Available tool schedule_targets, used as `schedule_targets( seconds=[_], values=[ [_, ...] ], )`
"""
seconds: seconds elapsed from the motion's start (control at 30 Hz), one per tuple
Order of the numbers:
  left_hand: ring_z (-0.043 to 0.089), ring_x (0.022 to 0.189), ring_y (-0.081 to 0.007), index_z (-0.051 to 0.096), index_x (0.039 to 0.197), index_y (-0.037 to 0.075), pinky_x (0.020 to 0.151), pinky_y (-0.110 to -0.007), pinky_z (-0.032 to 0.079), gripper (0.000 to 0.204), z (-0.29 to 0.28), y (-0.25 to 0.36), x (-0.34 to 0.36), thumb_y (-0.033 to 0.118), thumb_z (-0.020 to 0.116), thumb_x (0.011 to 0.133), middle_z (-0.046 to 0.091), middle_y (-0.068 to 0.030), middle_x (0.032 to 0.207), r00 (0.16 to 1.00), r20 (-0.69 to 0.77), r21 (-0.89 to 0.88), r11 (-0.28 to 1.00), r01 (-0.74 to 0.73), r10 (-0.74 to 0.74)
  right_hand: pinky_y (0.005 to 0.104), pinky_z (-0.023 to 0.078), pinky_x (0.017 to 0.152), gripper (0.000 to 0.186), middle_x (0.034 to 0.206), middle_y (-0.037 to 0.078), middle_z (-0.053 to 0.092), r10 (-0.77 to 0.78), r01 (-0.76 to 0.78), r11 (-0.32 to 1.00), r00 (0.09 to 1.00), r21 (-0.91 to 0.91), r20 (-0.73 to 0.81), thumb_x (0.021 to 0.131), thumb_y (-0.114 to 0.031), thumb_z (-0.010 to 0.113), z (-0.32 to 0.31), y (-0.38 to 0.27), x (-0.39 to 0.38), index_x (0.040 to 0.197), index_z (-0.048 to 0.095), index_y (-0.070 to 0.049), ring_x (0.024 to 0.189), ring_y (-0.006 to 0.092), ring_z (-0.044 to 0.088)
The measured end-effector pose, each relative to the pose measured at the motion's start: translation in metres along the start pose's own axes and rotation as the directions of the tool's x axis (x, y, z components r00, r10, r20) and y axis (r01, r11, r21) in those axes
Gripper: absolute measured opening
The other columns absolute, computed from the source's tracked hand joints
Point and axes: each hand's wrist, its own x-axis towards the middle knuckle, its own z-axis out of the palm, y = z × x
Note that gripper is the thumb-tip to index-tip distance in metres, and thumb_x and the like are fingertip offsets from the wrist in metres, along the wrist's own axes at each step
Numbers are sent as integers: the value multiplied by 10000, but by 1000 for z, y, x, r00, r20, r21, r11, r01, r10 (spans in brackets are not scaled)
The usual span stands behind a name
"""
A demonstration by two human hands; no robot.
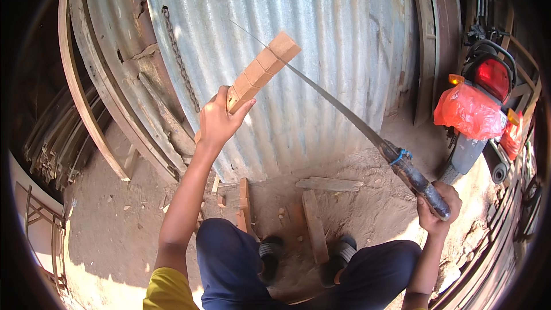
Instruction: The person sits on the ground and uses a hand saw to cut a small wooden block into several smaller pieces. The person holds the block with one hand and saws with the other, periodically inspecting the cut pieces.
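Knees, sleeve: dark navy trousers and a yellow cloth sleeve at the lower edge, below the work.
Right hand: fingers wrapped round the dark, blue-tied handle of a long, narrow, tapering grey metal saw; wrist low, forearm rising from the lower right.
Left hand: closed about the lower end of a reddish-brown, square-sectioned wooden bar; thumb along its right side, forearm reaching up and forward.
Bar position: raised before the person, left of centre, running from the left hand up and rightward; cross lines divide its visible face.
Crossing: blade meets the bar near its far end, roughly square to the long axis, at one cross line; tip extends past the upper-left side. Depth of entry: cannot tell.
Nearer hand: left is much closer to the crossing; right is well apart, down the blade's length.
Ground: loose pale wooden plank between the feet; another grey-brown wooden board beyond it.
Background: upright silvery corrugated metal sheet behind the bar; parked motorbike with red plastic bag, far right.
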Motion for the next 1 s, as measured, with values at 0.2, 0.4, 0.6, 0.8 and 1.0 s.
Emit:
schedule_targets(
  seconds=[0.2,0.4,0.6,0.8,1.0],
  values=[
    [652,602,-271,587,934,-24,563,-358,491,404,1,-6,-8,328,740,810,646,-159,692,952,275,-86,982,166,-136,330,492,586,275,730,115,644,-32,25,998,992,61,118,692,-107,778,10,-29,5,873,586,-29,603,265,632],
    [669,647,-282,623,931,2,601,-369,502,409,30,12,-35,369,746,799,662,-174,720,964,-4,-152,953,262,-266,307,476,511,232,693,116,648,77,-77,997,993,-3,86,662,-35,776,17,-46,9,813,601,-22,544,240,622],
    [671,676,-291,640,925,26,601,-365,506,387,62,-13,-63,356,768,768,676,-154,773,776,550,-346,762,548,-309,301,495,513,244,685,116,648,-35,29,999,983,35,182,665,-25,778,10,-32,11,830,598,-22,545,243,630],
    [656,651,-295,658,963,40,593,-383,529,460,87,-42,-90,393,796,701,658,-132,781,863,438,283,950,133,-251,303,451,587,382,757,103,631,257,-268,962,955,59,148,767,-298,772,11,-36,-20,906,608,19,590,202,584],
    [655,724,-286,646,986,47,626,-363,517,407,74,-19,-85,284,818,704,647,-127,846,981,165,-43,993,112,-103,293,428,612,388,733,68,562,625,-606,779,772,160,-115,858,-322,679,-10,-11,-18,984,585,32,624,153,535]
  ],
)
